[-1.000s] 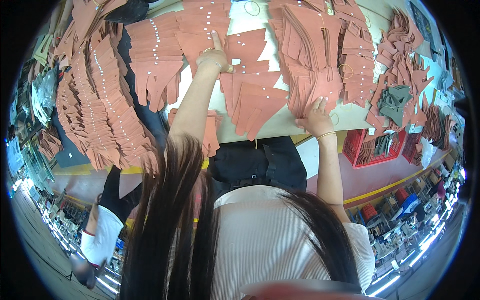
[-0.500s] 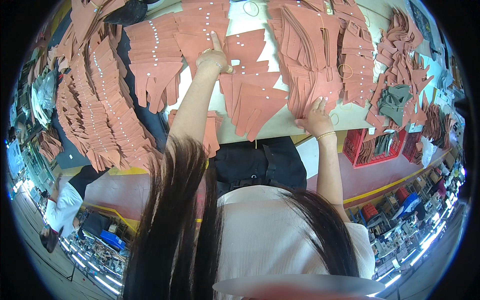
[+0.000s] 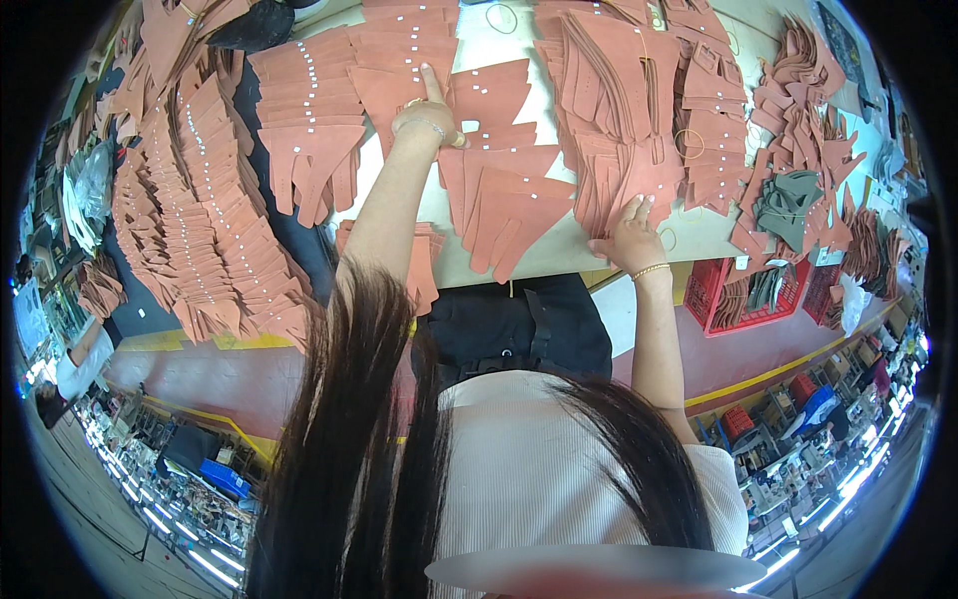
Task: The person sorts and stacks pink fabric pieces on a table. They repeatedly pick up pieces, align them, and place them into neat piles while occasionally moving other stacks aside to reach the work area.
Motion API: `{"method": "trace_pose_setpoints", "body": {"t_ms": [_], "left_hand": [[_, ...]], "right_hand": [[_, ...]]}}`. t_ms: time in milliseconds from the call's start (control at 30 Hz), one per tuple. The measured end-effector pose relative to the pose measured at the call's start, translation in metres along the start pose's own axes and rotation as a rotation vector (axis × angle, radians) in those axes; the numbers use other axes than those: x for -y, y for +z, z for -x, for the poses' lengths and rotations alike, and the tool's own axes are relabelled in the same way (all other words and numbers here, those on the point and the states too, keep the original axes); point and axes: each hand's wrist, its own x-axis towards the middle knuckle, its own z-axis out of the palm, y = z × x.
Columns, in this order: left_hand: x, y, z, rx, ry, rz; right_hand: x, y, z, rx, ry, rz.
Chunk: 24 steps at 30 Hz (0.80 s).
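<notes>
My left hand (image 3: 424,120) rests on a fanned row of salmon-coloured cut glove pieces (image 3: 394,85), which carry small white stickers. Its index finger is stretched out along the pieces and its thumb points sideways; nothing is held. My right hand (image 3: 633,240) lies at the near end of a thick stack of the same pieces (image 3: 609,80), fingers extended over the lowest ones. Between my hands, more pieces (image 3: 519,205) with finger-shaped cuts spread toward the table's near edge. A smaller stack (image 3: 424,265) lies partly under my left forearm.
More rows of pieces (image 3: 205,200) cover the dark surface at left. At right, a green bundle (image 3: 788,205) lies among loose salmon pieces. A red crate (image 3: 748,311) stands below the pale table (image 3: 464,270). Rubber bands (image 3: 689,143) lie about. Another person (image 3: 85,359) is at far left.
The person in the background at left has moved farther toward the left rim. My hands and the pieces show no clear movement.
</notes>
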Motion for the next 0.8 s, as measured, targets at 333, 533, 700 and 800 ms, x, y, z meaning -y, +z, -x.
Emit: {"method": "trace_pose_setpoints", "body": {"t_ms": [333, 533, 700, 800], "left_hand": [[0.0005, -0.0010, 0.0016, -0.015, 0.020, 0.011], [0.0002, -0.0006, -0.0011, -0.024, 0.006, 0.007], [0.0001, 0.0000, -0.0051, 0.011, -0.014, 0.014], [0.0004, 0.0002, -0.0045, -0.009, 0.000, -0.020]], "right_hand": [[-0.0005, 0.0007, -0.0004, -0.005, 0.003, -0.013], [0.0003, 0.0011, -0.0009, -0.001, 0.011, 0.057], [0.0014, -0.0014, -0.0008, 0.019, 0.022, 0.038], [0.0022, -0.0010, -0.0001, 0.012, 0.015, 0.053]]}}
